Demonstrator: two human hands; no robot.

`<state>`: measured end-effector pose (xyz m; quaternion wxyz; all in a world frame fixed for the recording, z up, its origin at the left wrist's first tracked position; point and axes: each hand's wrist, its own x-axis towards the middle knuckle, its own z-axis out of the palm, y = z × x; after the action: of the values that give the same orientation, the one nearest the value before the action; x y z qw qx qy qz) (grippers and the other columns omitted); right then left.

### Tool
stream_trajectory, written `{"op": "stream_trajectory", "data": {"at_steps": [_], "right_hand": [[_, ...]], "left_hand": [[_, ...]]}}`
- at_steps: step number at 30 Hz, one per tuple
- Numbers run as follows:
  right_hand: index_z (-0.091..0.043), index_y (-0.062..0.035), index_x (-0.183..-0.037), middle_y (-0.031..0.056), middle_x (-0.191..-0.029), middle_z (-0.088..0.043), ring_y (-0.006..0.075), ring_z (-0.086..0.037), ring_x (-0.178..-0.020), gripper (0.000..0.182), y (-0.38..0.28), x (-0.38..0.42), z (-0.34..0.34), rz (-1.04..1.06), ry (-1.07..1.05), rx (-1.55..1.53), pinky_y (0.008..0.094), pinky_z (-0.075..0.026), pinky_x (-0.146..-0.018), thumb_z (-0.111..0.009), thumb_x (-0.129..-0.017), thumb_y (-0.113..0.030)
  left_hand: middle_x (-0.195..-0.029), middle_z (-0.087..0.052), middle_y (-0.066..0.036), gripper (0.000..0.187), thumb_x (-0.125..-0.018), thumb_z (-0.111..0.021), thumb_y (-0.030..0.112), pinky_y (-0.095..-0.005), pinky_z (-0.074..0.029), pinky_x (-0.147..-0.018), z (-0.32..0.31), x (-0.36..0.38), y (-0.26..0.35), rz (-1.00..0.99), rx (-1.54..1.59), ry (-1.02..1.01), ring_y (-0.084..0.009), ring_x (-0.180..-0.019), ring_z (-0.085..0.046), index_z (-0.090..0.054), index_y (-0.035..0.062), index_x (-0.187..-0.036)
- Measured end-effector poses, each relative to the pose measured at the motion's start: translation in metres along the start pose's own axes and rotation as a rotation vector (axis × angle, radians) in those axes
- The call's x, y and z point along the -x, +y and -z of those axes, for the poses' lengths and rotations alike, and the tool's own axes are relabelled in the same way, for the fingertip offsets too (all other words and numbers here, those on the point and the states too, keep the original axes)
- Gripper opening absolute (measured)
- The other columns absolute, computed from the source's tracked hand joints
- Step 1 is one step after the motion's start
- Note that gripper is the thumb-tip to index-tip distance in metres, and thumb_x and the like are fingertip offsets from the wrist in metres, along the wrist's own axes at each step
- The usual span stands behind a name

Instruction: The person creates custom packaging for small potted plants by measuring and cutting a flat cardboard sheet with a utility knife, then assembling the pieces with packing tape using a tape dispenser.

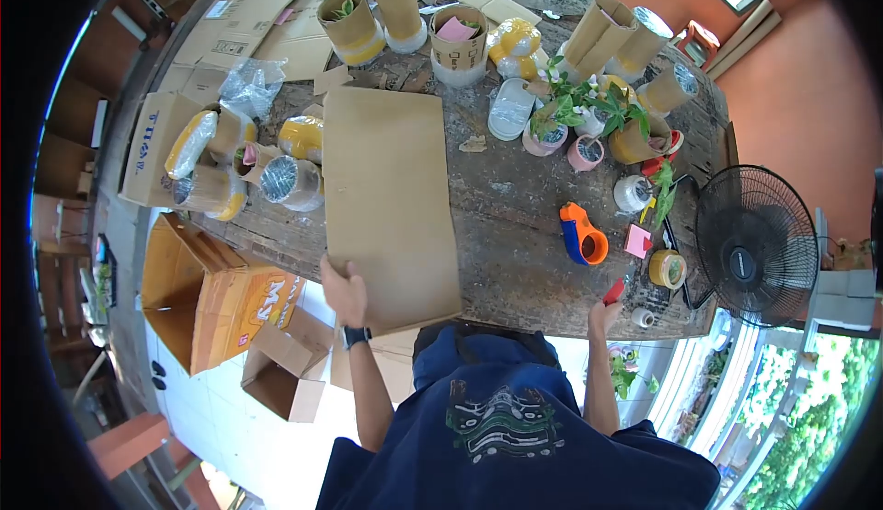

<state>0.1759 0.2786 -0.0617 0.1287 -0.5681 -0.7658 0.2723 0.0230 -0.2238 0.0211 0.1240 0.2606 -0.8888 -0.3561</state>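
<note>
A large flat cardboard sheet [386, 202] lies on the worn wooden table [515, 234], its near end hanging over the table's edge. My left hand [344, 292], with a dark watch on the wrist, grips the sheet's near left edge. My right hand [602, 317] is at the table's near edge on the right, closed around a small red cutter [614, 290]. An orange and blue tape dispenser [582, 236] rests on the table between the sheet and my right hand.
Cardboard-wrapped pots and tape rolls [294, 182] crowd the left and far sides. Small potted plants [589, 110] stand at the far right, with a pink note pad [636, 240] and a tape roll [668, 269]. A black fan [754, 243] stands right. Open boxes [230, 308] sit on the floor.
</note>
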Motion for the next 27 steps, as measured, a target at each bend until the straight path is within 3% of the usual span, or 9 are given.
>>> {"op": "stream_trajectory", "data": {"at_steps": [2, 5, 10, 13, 16, 20, 23, 26, 27], "right_hand": [[-0.055, 0.0012, -0.116, 0.0201, -0.095, -0.060, 0.0379, -0.061, -0.092, 0.045, -0.001, -0.002, -0.002, -0.095, -0.078, -0.127, 0.0475, -0.046, -0.087, -0.076, -0.083, -0.020], [-0.058, 0.0020, -0.109, 0.0180, -0.100, -0.059, 0.0345, -0.059, -0.095, 0.055, -0.033, -0.006, -0.003, -0.099, -0.244, -0.217, 0.0438, -0.045, -0.089, -0.086, -0.075, -0.030], [-0.064, 0.0040, -0.085, 0.0171, -0.121, -0.052, 0.0342, -0.053, -0.115, 0.050, -0.102, -0.013, -0.024, 0.434, -0.072, -0.285, 0.0412, -0.044, -0.098, -0.091, -0.063, -0.031], [-0.066, 0.0079, -0.086, 0.0191, -0.128, -0.050, 0.0374, -0.050, -0.121, 0.047, -0.104, -0.031, -0.033, 0.620, -0.143, -0.203, 0.0429, -0.041, -0.105, -0.089, -0.061, -0.025], [-0.068, 0.0094, -0.090, 0.0209, -0.131, -0.049, 0.0390, -0.050, -0.121, 0.050, -0.081, -0.041, -0.025, 0.550, -0.102, -0.279, 0.0440, -0.041, -0.105, -0.089, -0.061, -0.025], [-0.069, 0.0078, -0.089, 0.0173, -0.121, -0.051, 0.0359, -0.050, -0.117, 0.046, -0.040, -0.025, 0.016, 0.308, 0.041, -0.090, 0.0454, -0.040, -0.103, -0.090, -0.068, -0.027], [-0.067, 0.0056, -0.102, 0.0118, -0.110, -0.056, 0.0241, -0.058, -0.103, 0.049, -0.016, -0.025, 0.030, 0.212, 0.312, -0.234, 0.0365, -0.046, -0.094, -0.088, -0.074, -0.029], [-0.063, 0.0042, -0.115, 0.0030, -0.092, -0.059, 0.0110, -0.058, -0.076, 0.054, -0.027, -0.016, 0.059, 0.101, 0.066, -0.568, 0.0255, -0.048, -0.073, -0.086, -0.079, -0.028], [-0.060, 0.0029, -0.123, -0.0056, -0.073, -0.052, 0.0027, -0.048, -0.056, 0.054, -0.063, 0.006, 0.082, -0.027, -0.163, -0.760, 0.0197, -0.038, -0.052, -0.084, -0.081, -0.022]], "left_hand": [[-0.091, -0.070, -0.020, 0.033, -0.091, -0.068, 0.027, -0.0417, -0.052, -0.078, 0.041, 0.009, 0.048, 0.090, -0.178, 0.102, -0.0353, -0.085, -0.069, -0.066, 0.0014, -0.113], [-0.073, -0.067, -0.015, 0.031, -0.095, -0.062, 0.033, -0.0417, -0.050, -0.066, 0.085, 0.007, 0.067, -0.070, -0.247, 0.232, -0.0318, -0.069, -0.067, -0.071, 0.0033, -0.090], [-0.069, -0.065, -0.017, 0.040, -0.093, -0.064, 0.037, -0.0442, -0.043, -0.058, 0.120, -0.032, 0.082, -0.315, -0.259, 0.009, -0.0354, -0.061, -0.060, -0.068, -0.0004, -0.078], [-0.066, -0.062, -0.020, 0.043, -0.093, -0.063, 0.038, -0.0446, -0.043, -0.059, 0.100, -0.054, 0.084, -0.417, -0.257, -0.101, -0.0404, -0.062, -0.059, -0.066, -0.0023, -0.078], [-0.062, -0.059, -0.020, 0.043, -0.093, -0.063, 0.037, -0.0458, -0.043, -0.058, 0.070, -0.065, 0.098, -0.445, -0.172, -0.231, -0.0414, -0.061, -0.058, -0.066, -0.0021, -0.075], [-0.062, -0.059, -0.020, 0.044, -0.093, -0.061, 0.038, -0.0475, -0.042, -0.058, 0.035, -0.072, 0.112, -0.481, -0.168, -0.330, -0.0411, -0.062, -0.060, -0.063, -0.0007, -0.071], [-0.063, -0.060, -0.021, 0.045, -0.093, -0.060, 0.039, -0.0481, -0.043, -0.058, 0.017, -0.072, 0.122, -0.536, -0.188, -0.372, -0.0411, -0.063, -0.061, -0.064, 0.0004, -0.071], [-0.066, -0.062, -0.020, 0.044, -0.094, -0.059, 0.039, -0.0480, -0.045, -0.061, 0.011, -0.066, 0.136, -0.593, -0.195, -0.461, -0.0414, -0.065, -0.062, -0.065, 0.0016, -0.073], [-0.069, -0.063, -0.020, 0.042, -0.093, -0.059, 0.040, -0.0476, -0.045, -0.062, 0.010, -0.060, 0.141, -0.588, -0.192, -0.515, -0.0410, -0.068, -0.062, -0.066, 0.0020, -0.075]]}}
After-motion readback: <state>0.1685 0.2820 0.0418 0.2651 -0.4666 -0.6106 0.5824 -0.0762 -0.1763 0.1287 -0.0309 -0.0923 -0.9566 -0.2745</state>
